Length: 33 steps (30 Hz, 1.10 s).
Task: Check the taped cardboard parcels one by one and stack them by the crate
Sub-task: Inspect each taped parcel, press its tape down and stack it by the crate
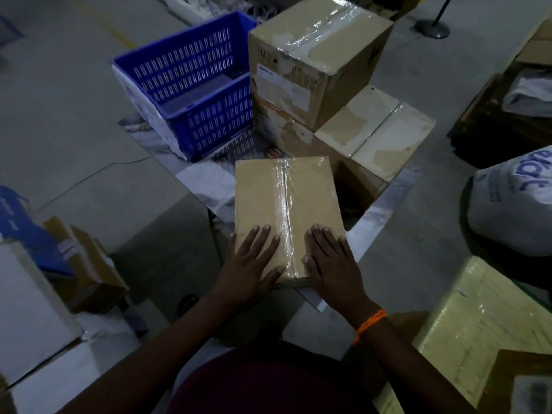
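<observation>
Matt brown cardboard parcel (286,216) with a glossy clear tape strip (286,204); slotted blue plastic crate (191,82); glossy marbled table (209,180).

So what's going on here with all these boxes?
A person is checking a flat cardboard parcel sealed with clear tape down its middle. Both hands lie flat on its near end with fingers straight, the left hand on one side of the tape and the right hand on the other. Beyond it stands a blue crate, and other taped boxes are stacked beside the crate. This parcel has not joined them yet.
</observation>
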Tool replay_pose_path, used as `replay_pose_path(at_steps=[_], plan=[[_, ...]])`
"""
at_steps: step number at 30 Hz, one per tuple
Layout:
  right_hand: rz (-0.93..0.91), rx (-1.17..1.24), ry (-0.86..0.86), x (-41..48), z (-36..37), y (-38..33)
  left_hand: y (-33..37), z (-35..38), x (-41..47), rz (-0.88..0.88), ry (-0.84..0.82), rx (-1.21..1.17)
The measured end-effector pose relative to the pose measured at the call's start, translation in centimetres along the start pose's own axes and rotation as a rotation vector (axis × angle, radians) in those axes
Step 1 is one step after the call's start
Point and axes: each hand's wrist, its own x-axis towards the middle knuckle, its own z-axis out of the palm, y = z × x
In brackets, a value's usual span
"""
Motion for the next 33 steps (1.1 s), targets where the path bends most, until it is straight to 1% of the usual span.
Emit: replay_pose_path(at_steps=[2,3,4,6,7,8,10,12,16,18,21,23,27,30,33], plan=[[0.017,0.047,0.038,-0.7,-0.2,0.0,-0.7,-0.1,-0.5,0.027,0.009,-0.04],[0.074,0.12,0.071,-1.2,-0.2,0.1,-1.2,-0.1,-1.0,0.019,0.034,-0.096],[0.178,0.243,0.086,-1.8,-0.5,0.3,-1.6,-0.2,-1.5,-0.016,0.053,-0.171],[0.446,0.563,0.038,-3.0,-1.3,0.4,-2.5,-0.4,-2.8,-0.092,0.083,-0.314],[0.546,0.689,0.008,-3.5,-1.8,0.4,-2.7,-0.5,-3.4,-0.107,0.101,-0.401],[0.598,0.773,-0.013,-3.8,-2.1,0.4,-2.8,-0.6,-3.9,-0.124,0.11,-0.497],[0.576,0.83,-0.001,-4.2,-2.8,0.1,-2.7,-1.2,-4.5,-0.204,0.102,-0.645],[0.523,0.846,0.04,-4.0,-3.9,-0.2,-2.4,-2.1,-4.7,-0.292,0.163,-0.658],[0.419,0.864,0.134,-2.3,-6.4,-1.0,-1.5,-6.4,-3.9,-0.428,0.471,-0.708],[0.379,0.934,0.176,-1.2,-7.7,-1.5,-0.6,-9.5,-3.1,-0.433,0.579,-0.78],[0.376,1.044,0.261,1.3,-10.3,-2.0,-0.2,-13.0,-1.5,-0.384,0.668,-0.763],[0.392,1.066,0.27,3.2,-12.0,-2.0,-0.3,-14.2,0.0,-0.387,0.643,-0.805],[0.379,1.021,0.211,7.0,-13.5,-0.5,-0.8,-15.4,3.5,-0.484,0.467,-0.833],[0.377,0.94,0.214,9.2,-13.8,0.4,-0.6,-15.4,5.3,-0.528,0.374,-0.876],[0.405,0.784,0.207,10.2,-13.8,1.0,-0.1,-15.4,6.6,-0.534,0.321,-0.823]])
